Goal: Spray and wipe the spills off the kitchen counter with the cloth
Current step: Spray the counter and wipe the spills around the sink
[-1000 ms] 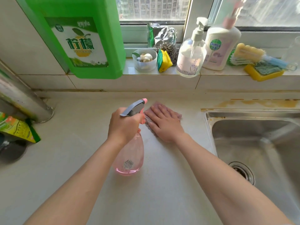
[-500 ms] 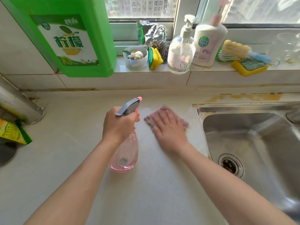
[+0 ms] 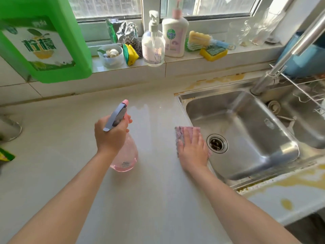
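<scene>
Fingers [image 3: 190,136] of right hand [image 3: 193,148] straight, close together, pressed flat on small pinkish-purple cloth [image 3: 181,132]; no curl, no pinch. Flat palm likely chosen to spread pressure for wiping rather than lifting. Cloth spread on pale beige kitchen counter [image 3: 149,199], hard against left rim of stainless steel sink [image 3: 182,103], near corner seemingly lapping over that rim. Placement at the rim well suited to pushing residue into the basin.

Left hand [image 3: 110,136] wrapped round neck of translucent pink spray bottle with grey-blue trigger head [image 3: 126,155], fingers clamped on it, one fingertip showing in front near the trigger. Bottle upright, nozzle aimed away toward back wall, well apart from cloth; held ready, by the look of it, for another spray. Cannot tell whether base rests on counter or hangs just above.

Faint wet sheen [image 3: 140,110] on counter beyond nozzle. Yellow-brown stains [image 3: 288,184] on counter strip in front of sink, more along strip behind; by judgement, much left to wipe.

Room for moving: broad stretch of counter between and below both forearms. To right, sink drop-off at once, so cloth at risk of sliding in. At back, low tiled sill [image 3: 184,59] crowded with bottles and sponges, large green detergent jug [image 3: 44,46] at its left end.
</scene>
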Demonstrator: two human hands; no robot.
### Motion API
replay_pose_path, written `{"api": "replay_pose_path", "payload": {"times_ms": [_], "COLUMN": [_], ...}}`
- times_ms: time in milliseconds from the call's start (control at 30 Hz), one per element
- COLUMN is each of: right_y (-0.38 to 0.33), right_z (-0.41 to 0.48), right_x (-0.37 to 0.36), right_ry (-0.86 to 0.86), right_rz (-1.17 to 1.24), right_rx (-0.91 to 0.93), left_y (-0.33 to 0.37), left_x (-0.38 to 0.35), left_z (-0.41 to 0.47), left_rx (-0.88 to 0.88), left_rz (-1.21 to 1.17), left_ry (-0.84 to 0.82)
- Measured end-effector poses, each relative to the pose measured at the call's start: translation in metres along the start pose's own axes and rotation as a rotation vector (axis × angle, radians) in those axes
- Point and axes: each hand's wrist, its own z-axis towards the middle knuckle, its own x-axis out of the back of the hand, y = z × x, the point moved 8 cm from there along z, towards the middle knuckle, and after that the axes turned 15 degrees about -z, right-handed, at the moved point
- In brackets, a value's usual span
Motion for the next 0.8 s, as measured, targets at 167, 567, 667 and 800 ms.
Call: {"api": "replay_pose_path", "payload": {"times_ms": [167, 567, 667, 800], "right_y": [0.025, 0.082, 0.103, 0.153], "right_z": [-0.044, -0.134, -0.151, -0.156], "right_x": [-0.005, -0.017, -0.017, -0.021], "right_ry": [-0.005, -0.165, -0.187, -0.192], "right_rz": [-0.009, -0.141, -0.198, -0.201], "right_rx": [0.063, 0.399, 0.508, 0.467], "left_y": [0.002, 0.006, 0.007, 0.005], "left_x": [-0.023, -0.091, -0.108, -0.124], "left_z": [-0.035, -0.134, -0.161, -0.190], "left_rx": [0.022, 0.063, 0.056, 0.047], "left_rz": [-0.043, -0.026, -0.011, -0.006], "left_ry": [-0.126, -0.252, -0.253, -0.247]}}
